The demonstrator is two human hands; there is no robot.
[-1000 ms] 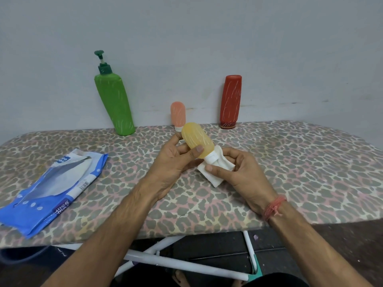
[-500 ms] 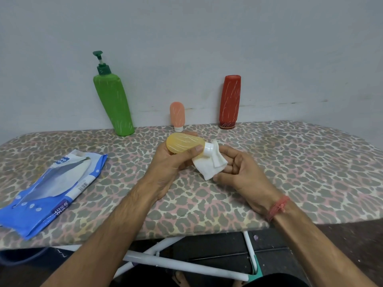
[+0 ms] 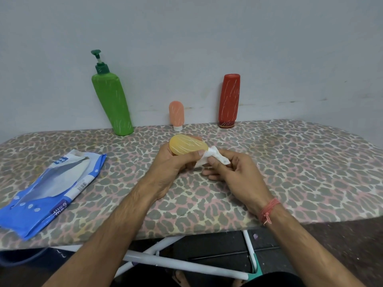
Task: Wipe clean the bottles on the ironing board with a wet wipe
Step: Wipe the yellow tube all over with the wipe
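Note:
A small yellow bottle (image 3: 186, 145) lies sideways in my left hand (image 3: 172, 162), which grips it above the middle of the leopard-print ironing board (image 3: 290, 162). My right hand (image 3: 234, 168) pinches a crumpled white wet wipe (image 3: 215, 157) against the bottle's cap end, which the wipe hides. Along the wall stand a tall green pump bottle (image 3: 112, 100), a small peach bottle (image 3: 176, 114) on its white cap, and a red bottle (image 3: 230, 100) standing cap down.
A blue wet-wipe pack (image 3: 49, 193) lies opened at the board's left front. The board's white metal legs (image 3: 186, 264) show below its near edge. A grey wall rises directly behind the bottles.
My left hand tipped the yellow bottle from tilted upright to lying sideways. The wipe in my right hand stayed at the cap end, now bunched between thumb and fingers.

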